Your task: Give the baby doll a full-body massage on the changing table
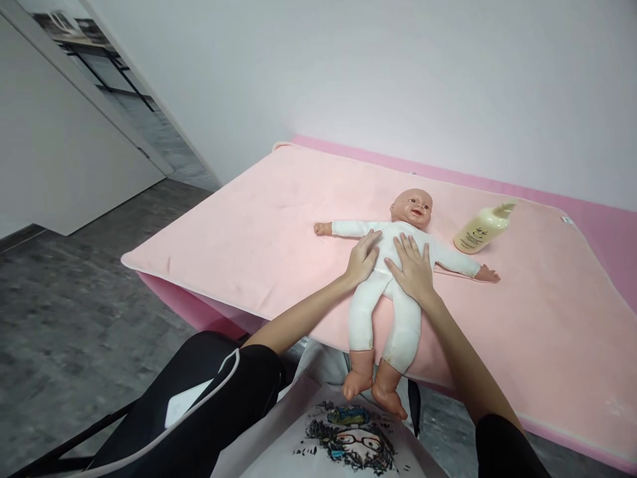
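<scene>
A baby doll (385, 260) with a white cloth body and plastic head, hands and feet lies on its back, arms spread. Its feet hang over the near edge of the pink mat (279, 219). My left hand (363, 259) rests against the left side of the doll's torso, fingers stretched out. Flat on the middle and right of the belly lies my right hand (412, 269), its fingers spread. Neither hand grips anything. A pale yellow pump bottle (480, 230) stands on the mat beside the doll's arm, at the right.
The mat covers a table with a pink top (607, 245), set against a white wall (378, 79). A black chair or bag with a white item (186, 403) is at the lower left. A white door (64, 133) and grey floor (74, 318) lie to the left.
</scene>
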A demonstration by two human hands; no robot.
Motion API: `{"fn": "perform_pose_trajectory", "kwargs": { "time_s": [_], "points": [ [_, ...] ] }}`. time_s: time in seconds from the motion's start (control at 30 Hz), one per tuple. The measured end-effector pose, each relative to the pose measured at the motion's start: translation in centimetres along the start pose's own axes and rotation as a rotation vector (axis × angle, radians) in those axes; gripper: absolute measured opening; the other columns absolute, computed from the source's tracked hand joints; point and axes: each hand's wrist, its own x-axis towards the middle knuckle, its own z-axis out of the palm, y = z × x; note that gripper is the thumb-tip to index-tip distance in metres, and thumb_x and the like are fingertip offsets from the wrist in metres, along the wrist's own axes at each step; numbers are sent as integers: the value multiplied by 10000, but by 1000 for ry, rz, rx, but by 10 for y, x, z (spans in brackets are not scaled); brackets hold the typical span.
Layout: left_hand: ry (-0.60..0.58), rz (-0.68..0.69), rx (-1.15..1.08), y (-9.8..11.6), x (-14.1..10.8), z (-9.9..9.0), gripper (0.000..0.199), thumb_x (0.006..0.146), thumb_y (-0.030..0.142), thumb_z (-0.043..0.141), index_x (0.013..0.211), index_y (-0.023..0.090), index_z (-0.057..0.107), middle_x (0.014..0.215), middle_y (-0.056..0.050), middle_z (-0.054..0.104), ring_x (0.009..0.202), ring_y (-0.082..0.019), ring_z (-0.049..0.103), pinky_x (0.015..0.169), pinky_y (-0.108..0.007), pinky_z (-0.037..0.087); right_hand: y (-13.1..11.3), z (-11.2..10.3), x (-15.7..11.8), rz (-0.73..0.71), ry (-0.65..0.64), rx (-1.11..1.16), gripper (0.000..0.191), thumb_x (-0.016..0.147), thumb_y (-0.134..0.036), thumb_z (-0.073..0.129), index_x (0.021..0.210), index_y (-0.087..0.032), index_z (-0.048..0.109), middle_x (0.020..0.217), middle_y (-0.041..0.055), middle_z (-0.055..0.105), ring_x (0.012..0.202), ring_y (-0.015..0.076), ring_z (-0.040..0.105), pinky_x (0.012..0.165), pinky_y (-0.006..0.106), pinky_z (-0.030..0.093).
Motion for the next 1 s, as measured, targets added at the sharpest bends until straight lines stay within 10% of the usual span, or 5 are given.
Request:
{"fn": "perform_pose_trajectory", "kwargs": {
  "time_s": [0.23,0.4,0.6,0.77,1.0],
  "points": [
    [-482,262,98,27,-12,8,232,786,243,498,903,255,697,909,-29,710,943,-165,648,1031,-385,407,30,11,-5,345,266,180,521,908,-437,307,1345,-175,411,1435,152,356,1359,257,268,1087,558,161],
    [-762,351,190,37,-6,17,262,810,239,496,964,341,682,1077,14,676,1198,-163,520,1160,-434,157,45,11,-9,452,469,449,467,870,-377,354,1226,-126,523,1295,159,519,1239,223,452,1057,449,312],
    [-496,151,378,27,3,13,376,808,405,526,1180,368,570,1441,-13,380,1375,-237,278,1132,-519,-36,23,-3,-13,315,630,496,317,833,-280,417,1058,-183,620,1066,97,656,1010,200,604,893,399,482],
    [-280,48,368,6,11,9,389,867,381,422,1243,346,511,1458,-38,351,1380,-233,266,1123,-530,19,-1,-5,-17,-135,296,474,250,759,-176,445,759,-268,678,794,16,701,830,190,660,842,385,527],
    [34,105,208,-21,19,5,347,833,154,371,1092,214,595,1188,-72,615,1149,-167,538,1049,-411,346,-2,-5,-10,-287,61,369,342,830,-149,390,1023,-225,661,1138,38,649,1138,177,561,1057,426,369]
  ]
}}
